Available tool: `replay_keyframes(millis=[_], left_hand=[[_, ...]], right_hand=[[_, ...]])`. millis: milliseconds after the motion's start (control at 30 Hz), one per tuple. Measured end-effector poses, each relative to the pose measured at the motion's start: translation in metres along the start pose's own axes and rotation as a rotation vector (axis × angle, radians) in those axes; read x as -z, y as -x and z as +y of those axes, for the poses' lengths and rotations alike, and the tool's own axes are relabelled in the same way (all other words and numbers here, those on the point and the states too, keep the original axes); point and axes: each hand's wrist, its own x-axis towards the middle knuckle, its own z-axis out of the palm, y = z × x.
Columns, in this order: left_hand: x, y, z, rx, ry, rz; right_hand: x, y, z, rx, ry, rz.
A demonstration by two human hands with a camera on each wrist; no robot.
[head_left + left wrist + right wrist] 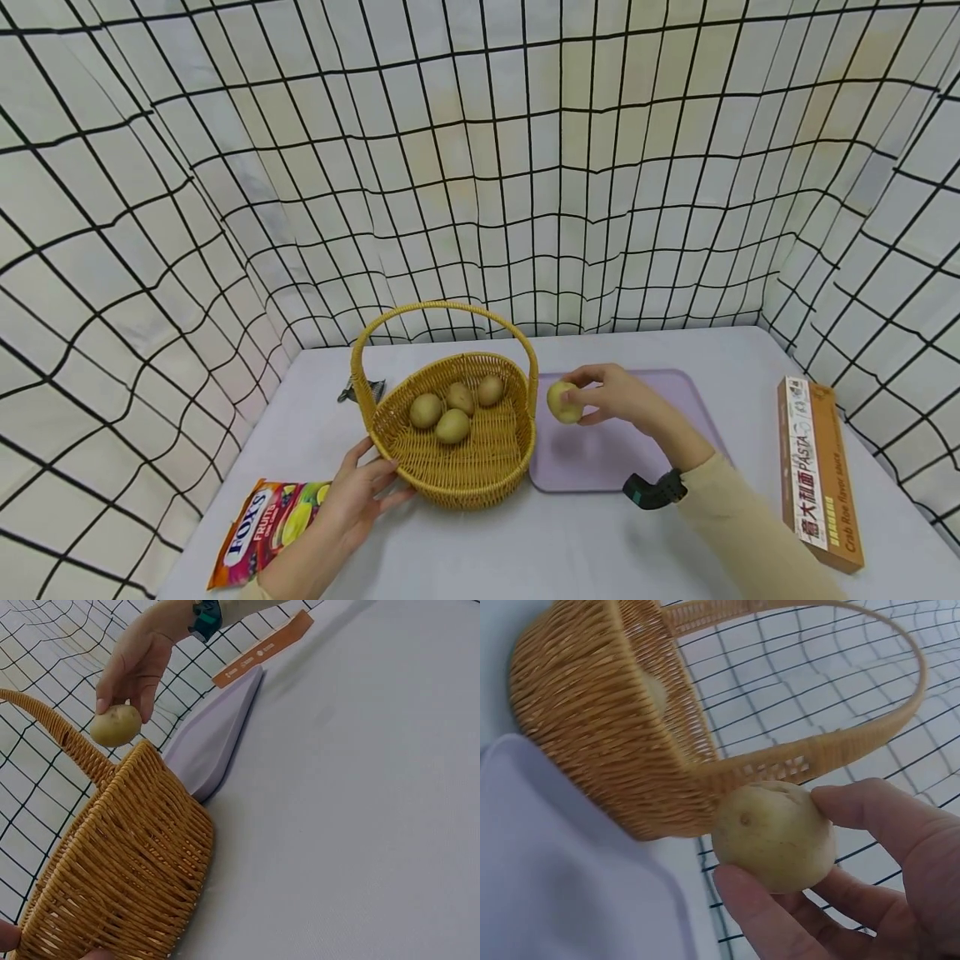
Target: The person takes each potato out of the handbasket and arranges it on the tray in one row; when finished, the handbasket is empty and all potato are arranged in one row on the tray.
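A yellow-brown wicker basket (465,492) with a tall arched handle stands left of a lilac tray (600,467). Several potatoes (452,426) lie inside, toward its back and left. My left hand (358,496) holds the basket's left front edge; only bits of its fingers enter the left wrist view. Another potato (772,836) is pinched between the thumb and fingers of my right hand (618,396). That potato is above the tray's left part, just right of the basket, and the left wrist view shows it raised near the rim.
At the front left lies a colourful candy bag (262,529). An orange-brown pasta box (821,475) lies along the right side. Behind the basket's left side is a small dark item (367,389), partly hidden. Black netting over white cloth encloses the table's back and sides.
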Motion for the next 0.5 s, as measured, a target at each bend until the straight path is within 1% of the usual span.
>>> replay_keyframes(millis=[167, 267, 400, 500], left_hand=[[-0.001, 0.0, 0.001, -0.007, -0.005, -0.012], [0.0, -0.001, 0.001, -0.006, -0.005, -0.008], [0.001, -0.001, 0.001, 0.003, -0.007, 0.004], [0.001, 0.0, 0.001, 0.006, -0.008, 0.0]], right_hand=[[-0.008, -0.013, 0.019, -0.037, -0.029, 0.039], [-0.015, -0.02, 0.027, -0.069, -0.049, 0.055], [-0.023, -0.028, 0.038, -0.109, -0.04, 0.068], [-0.027, -0.032, 0.046, -0.129, -0.03, 0.078]])
